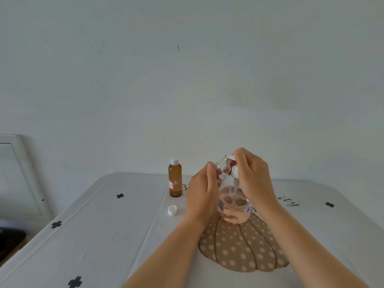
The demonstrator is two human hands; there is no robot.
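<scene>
My left hand (200,194) grips the small bottle (221,170), tilted, with its mouth at the pump (234,171) nozzle. My right hand (252,177) curls round the pump above the pink jar (233,210), mid-table. The cap (172,210) lies off to the left. Filling seems underway, and recapping is left to do.
</scene>
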